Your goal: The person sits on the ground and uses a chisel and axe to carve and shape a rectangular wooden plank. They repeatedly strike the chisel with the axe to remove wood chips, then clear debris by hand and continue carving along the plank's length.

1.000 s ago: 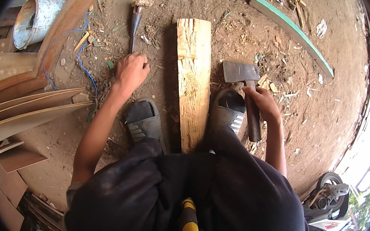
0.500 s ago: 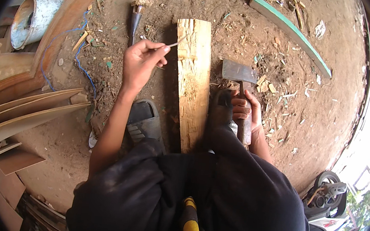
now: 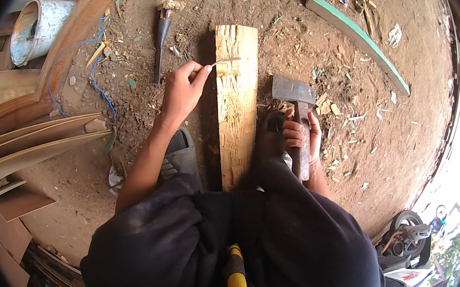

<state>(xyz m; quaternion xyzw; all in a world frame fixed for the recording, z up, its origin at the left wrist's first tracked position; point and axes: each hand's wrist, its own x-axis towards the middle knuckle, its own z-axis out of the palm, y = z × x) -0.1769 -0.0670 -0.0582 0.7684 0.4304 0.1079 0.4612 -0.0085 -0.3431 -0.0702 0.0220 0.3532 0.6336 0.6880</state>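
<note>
A pale, rough-hewn wooden beam (image 3: pixel 234 121) lies lengthwise on the ground between my feet. My left hand (image 3: pixel 184 89) is at its left edge, closed in a pinch on a thin, slightly bent nail (image 3: pixel 228 60). The nail's free end reaches over the beam's upper part. To the right of the beam, my right hand (image 3: pixel 310 136) wraps round the wooden handle of a hatchet (image 3: pixel 294 89), whose broad metal head points away from me. A chisel (image 3: pixel 162 44) with a frayed wooden handle end lies on the soil beyond my left hand.
A green-edged board (image 3: pixel 361 44) lies at the far right, with wood chips (image 3: pixel 328 104) scattered nearby. On the left are a blue string (image 3: pixel 95 70), a whitish bucket (image 3: pixel 51 32), a curved wooden frame (image 3: pixel 74 37) and stacked panels (image 3: pixel 33 148). A motorbike (image 3: pixel 407 240) stands at lower right.
My left hand has moved slightly right and down, bringing the nail further across the beam. The chisel's blade now shows more fully. My right hand keeps hold of the hatchet.
</note>
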